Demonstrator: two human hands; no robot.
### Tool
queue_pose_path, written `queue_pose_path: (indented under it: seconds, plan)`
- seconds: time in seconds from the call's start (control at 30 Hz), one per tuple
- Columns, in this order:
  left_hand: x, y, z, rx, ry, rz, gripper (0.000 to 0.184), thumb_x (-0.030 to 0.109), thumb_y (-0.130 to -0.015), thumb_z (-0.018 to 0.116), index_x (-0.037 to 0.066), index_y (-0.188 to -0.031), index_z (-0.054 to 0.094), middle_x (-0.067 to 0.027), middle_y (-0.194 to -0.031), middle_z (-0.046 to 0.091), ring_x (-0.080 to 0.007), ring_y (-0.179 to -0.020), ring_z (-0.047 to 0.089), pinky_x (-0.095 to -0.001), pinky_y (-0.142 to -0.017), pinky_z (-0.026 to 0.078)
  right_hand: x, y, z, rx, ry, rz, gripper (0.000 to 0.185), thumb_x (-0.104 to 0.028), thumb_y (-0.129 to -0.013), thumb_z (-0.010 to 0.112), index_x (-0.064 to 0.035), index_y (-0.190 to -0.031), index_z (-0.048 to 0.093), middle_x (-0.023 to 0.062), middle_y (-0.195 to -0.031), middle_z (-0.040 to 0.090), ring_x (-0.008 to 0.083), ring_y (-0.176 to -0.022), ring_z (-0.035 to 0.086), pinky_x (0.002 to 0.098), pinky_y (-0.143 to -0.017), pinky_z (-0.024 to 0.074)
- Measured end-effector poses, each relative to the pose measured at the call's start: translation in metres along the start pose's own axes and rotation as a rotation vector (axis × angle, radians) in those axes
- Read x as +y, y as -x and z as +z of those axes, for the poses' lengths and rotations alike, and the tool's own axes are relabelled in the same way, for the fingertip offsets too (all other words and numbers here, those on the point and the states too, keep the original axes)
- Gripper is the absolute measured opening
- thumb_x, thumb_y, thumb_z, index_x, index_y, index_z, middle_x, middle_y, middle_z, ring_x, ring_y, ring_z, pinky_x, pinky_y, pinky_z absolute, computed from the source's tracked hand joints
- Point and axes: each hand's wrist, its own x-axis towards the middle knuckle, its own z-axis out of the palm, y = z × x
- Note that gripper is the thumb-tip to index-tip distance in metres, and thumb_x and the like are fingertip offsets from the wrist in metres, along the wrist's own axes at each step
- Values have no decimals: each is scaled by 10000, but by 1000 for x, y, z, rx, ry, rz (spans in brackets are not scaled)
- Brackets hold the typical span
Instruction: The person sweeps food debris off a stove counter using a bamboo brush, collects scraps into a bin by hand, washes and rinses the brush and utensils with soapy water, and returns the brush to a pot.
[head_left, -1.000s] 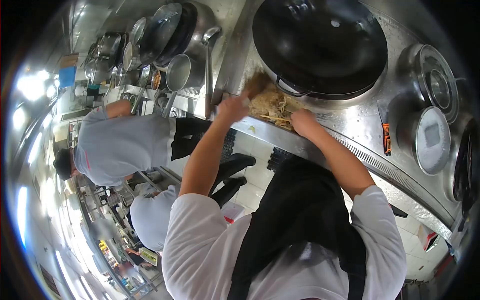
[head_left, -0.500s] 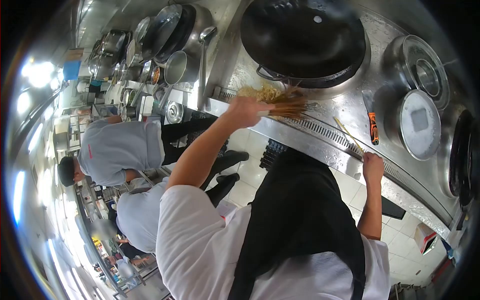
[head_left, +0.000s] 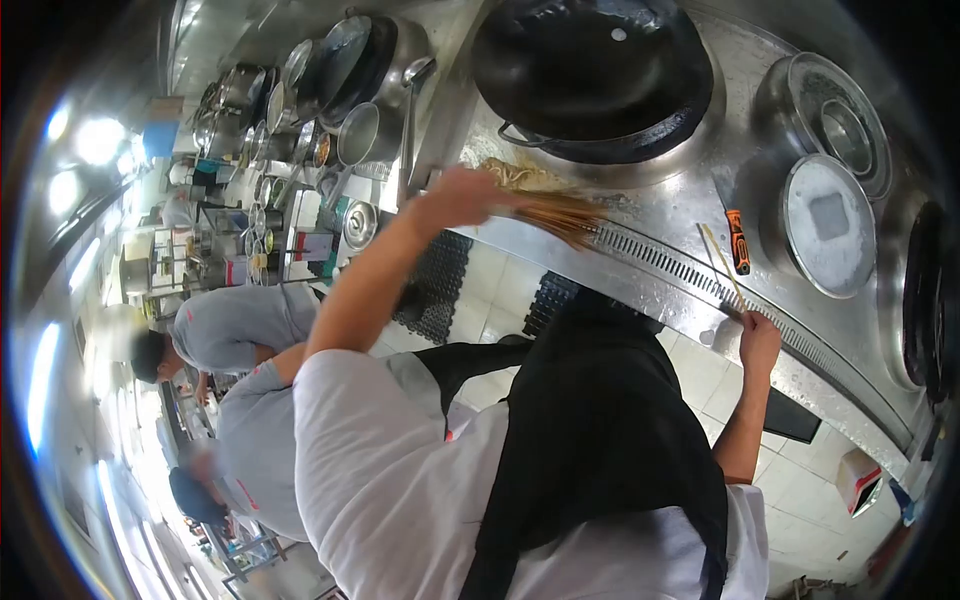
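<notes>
My left hand (head_left: 455,200), somewhat blurred, is closed around a bamboo wok brush (head_left: 555,215) at the stove's front edge. Its bristles lie over the slotted drain channel. Pale, stringy food scraps (head_left: 525,175) are beside the bristles, below the wok. In my right hand (head_left: 759,340) I pinch the near end of a thin bamboo-like stick (head_left: 722,265), which slants up over the drain slots. A scraper with an orange and black handle (head_left: 737,242) lies on the steel just beyond the stick. The large black wok (head_left: 600,90) sits behind the brush.
Lidded steel pots (head_left: 830,225) stand at the right. A ladle (head_left: 410,120), a saucepan (head_left: 362,135) and stacked pans are at the upper left. Two people in grey shirts (head_left: 245,330) are close on my left. Black mats (head_left: 435,285) lie on the tiled floor.
My left hand and the brush have shifted slightly left along the stove edge. The stick now points more steeply upward. The co-workers on the left have moved, one bending forward.
</notes>
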Motion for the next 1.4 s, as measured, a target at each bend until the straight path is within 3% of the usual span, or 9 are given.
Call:
queue_pose_path:
  seconds: [0.03, 0.13, 0.4, 0.53, 0.63, 0.8, 1.07, 1.27, 1.4]
  plan:
    - [29, -23, 0, -125, 23, -53, 695, 224, -690, 715, 433, -1306, 470, -31, -841, 556, -214, -874, 589, -366, -751, 426, 5, -2, 2, 47, -14, -35, 212, -242, -855, 588, -74, -921, 698, 216, -787, 639, 391, -750, 623, 449, -674, 483]
    - [80, -79, 67, 379, 199, 114, 690, 194, -734, 679, 482, -1311, 434, -59, -861, 571, -223, -883, 592, -387, -788, 462, -5, -4, -5, 90, 9, -65, 226, -259, -854, 594, -66, -913, 698, 212, -765, 640, 396, -732, 623, 456, -658, 484]
    - [-67, 3, 76, -85, -2, -126, 735, 171, -720, 684, 494, -1323, 415, -60, -940, 611, -226, -966, 606, -370, -832, 445, -7, 12, -7, 74, 47, 32, 225, -242, -843, 598, -65, -935, 704, 215, -794, 647, 382, -766, 635, 438, -688, 491]
    - [-89, 26, 57, -37, 79, -60, 713, 196, -681, 712, 471, -1293, 469, -55, -891, 612, -232, -893, 603, -396, -823, 430, -15, 23, 3, 57, 49, 54, 245, -267, -845, 599, -62, -931, 701, 217, -827, 646, 386, -780, 633, 437, -690, 490]
    - [-33, -16, 76, 275, 309, 122, 710, 187, -699, 725, 458, -1302, 464, -52, -817, 595, -254, -827, 587, -390, -805, 455, -27, 16, 9, 92, 35, 4, 225, -248, -828, 610, -48, -892, 690, 224, -748, 622, 401, -724, 617, 450, -647, 473]
    - [-35, -40, 101, 20, 387, -140, 727, 235, -665, 745, 437, -1306, 468, -113, -1048, 623, -296, -1042, 578, -387, -870, 455, -50, -4, -1, 56, 97, -39, 236, -250, -841, 594, -53, -928, 693, 225, -807, 639, 408, -762, 619, 455, -699, 478]
    - [-164, 94, 67, 0, 714, -476, 623, 212, -603, 718, 344, -1201, 605, -89, -1073, 652, -274, -955, 623, -362, -838, 500, -45, 15, 6, 49, 10, 40, 244, -245, -825, 609, -10, -857, 668, 238, -719, 601, 409, -671, 594, 454, -607, 437]
    - [-172, 61, 123, 96, 145, -944, 428, 225, -708, 651, 245, -1136, 652, -131, -1033, 666, -272, -936, 650, -396, -747, 536, -71, 1, 15, -43, 69, 16, 232, -242, -819, 607, -36, -887, 690, 224, -724, 618, 394, -687, 609, 449, -640, 454]
    - [-139, 54, 94, -349, 35, -918, 353, 201, -741, 614, 205, -1090, 668, -120, -1070, 656, -282, -996, 635, -418, -769, 535, -76, -9, 11, 28, 63, -23, 257, -275, -833, 585, -66, -930, 699, 209, -735, 634, 364, -712, 635, 436, -669, 474]
